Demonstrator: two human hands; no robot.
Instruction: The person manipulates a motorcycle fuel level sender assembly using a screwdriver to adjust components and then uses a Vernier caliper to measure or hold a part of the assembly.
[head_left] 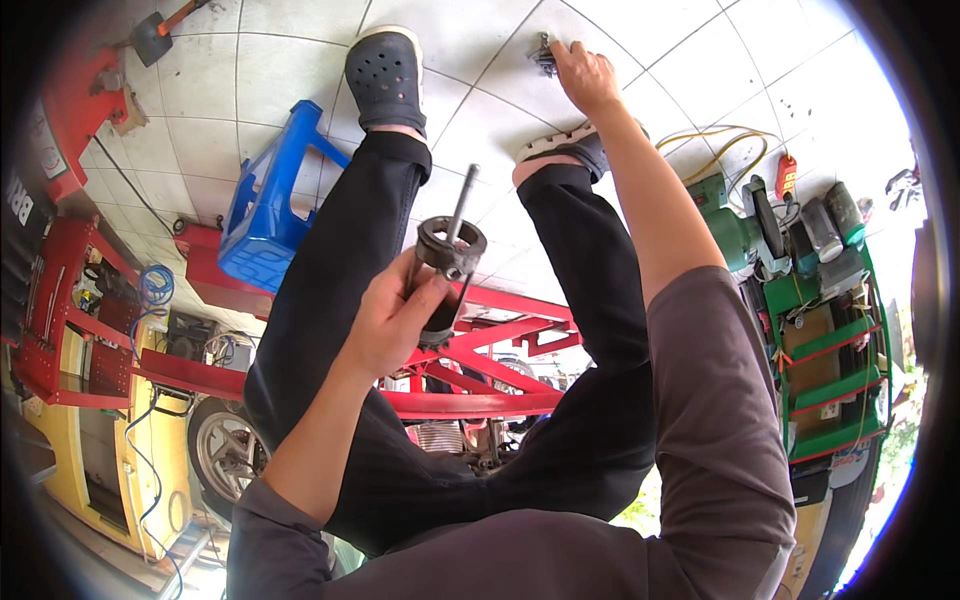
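My left hand (395,320) is wrapped around a dark metal tool (452,245), held above the gap between my legs. It has a round ring at the top, a long threaded rod (463,200) sticking up through it and a cylindrical lower body, partly hidden by my fingers. My right hand (585,80) reaches out to the tiled floor beyond my right foot, its fingertips closed on a small cluster of dark metal pieces (545,58), whose shapes are hard to make out.
A blue plastic stool (262,245) stands beside my left leg. Red metal lift framework (475,400) lies beneath me, with a wheel (215,440) at left. Green racks (835,420) and power tools (730,240) are at right. A red stand (65,340) and blue coiled hose (155,288) are at left.
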